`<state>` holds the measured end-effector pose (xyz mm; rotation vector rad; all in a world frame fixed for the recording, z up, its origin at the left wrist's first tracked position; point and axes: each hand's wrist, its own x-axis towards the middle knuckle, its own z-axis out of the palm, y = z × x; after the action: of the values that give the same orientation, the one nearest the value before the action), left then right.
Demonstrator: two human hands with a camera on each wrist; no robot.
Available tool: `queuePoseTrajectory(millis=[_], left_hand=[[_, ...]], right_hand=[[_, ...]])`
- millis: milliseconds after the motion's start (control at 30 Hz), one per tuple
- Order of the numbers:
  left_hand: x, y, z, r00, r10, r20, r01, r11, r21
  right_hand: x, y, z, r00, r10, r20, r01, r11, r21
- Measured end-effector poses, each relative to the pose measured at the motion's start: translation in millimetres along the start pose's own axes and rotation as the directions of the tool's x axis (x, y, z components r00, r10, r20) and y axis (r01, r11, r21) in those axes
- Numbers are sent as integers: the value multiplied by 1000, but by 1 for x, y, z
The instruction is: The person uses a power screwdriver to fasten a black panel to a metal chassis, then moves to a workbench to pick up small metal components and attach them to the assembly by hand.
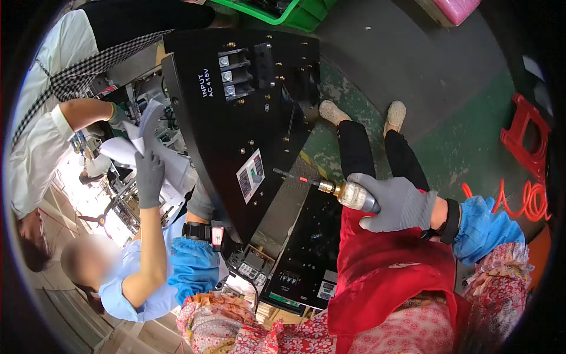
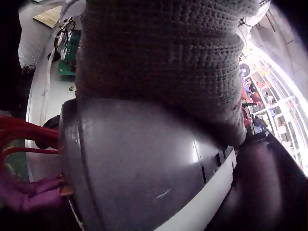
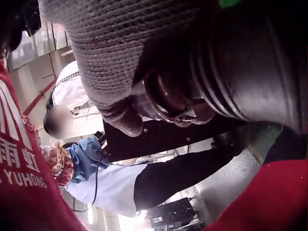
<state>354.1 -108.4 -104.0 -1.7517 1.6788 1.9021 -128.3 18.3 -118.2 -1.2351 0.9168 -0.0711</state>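
Note:
In the head view my right hand (image 1: 401, 203), in a grey glove, grips a power screwdriver (image 1: 356, 196). Its long bit points left toward a large black panel (image 1: 230, 138) marked INPUT AC 415V; whether the tip touches cannot be told. The right wrist view shows the glove (image 3: 106, 53) curled round the dark tool body (image 3: 245, 62). My left hand (image 1: 201, 203) is at the panel's left edge, its fingers hidden. In the left wrist view its glove (image 2: 161, 53) lies against a smooth grey surface (image 2: 134, 163), with fingers out of sight.
Left of the panel, a person in light blue (image 1: 141, 283) and another in white (image 1: 35, 153) stand by white papers (image 1: 150, 135). A second black panel (image 1: 309, 248) lies below. Also around are a green crate (image 1: 306, 15), red stool (image 1: 527, 135) and coiled red hose (image 1: 527, 203).

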Motion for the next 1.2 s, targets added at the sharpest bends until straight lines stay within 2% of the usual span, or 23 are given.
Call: queuePoseTrajectory(millis=[167, 467, 567, 867, 967, 1200], left_hand=[[-3, 2, 1, 1000, -13, -9, 13, 999, -36], [1, 10, 11, 999, -39, -23, 36, 994, -103], [2, 16, 15, 998, -61, -24, 57, 991, -117], [2, 24, 16, 993, -117, -21, 113, 983, -146], [2, 24, 15, 992, -125, -24, 119, 980, -160], [-1, 22, 15, 992, -123, -39, 113, 975, -189]], right_hand=[[0, -5, -7, 998, 58, 36, -56, 998, -39], [-3, 3, -5, 993, 103, 61, -103, 995, 0], [-4, 11, 0, 999, 36, 7, -36, 999, 21], [3, 16, 0, 1000, 29, 10, -30, 999, 16], [5, 17, 2, 999, -16, -44, 18, 999, 29], [6, 14, 0, 998, 14, -63, -12, 999, 32]])
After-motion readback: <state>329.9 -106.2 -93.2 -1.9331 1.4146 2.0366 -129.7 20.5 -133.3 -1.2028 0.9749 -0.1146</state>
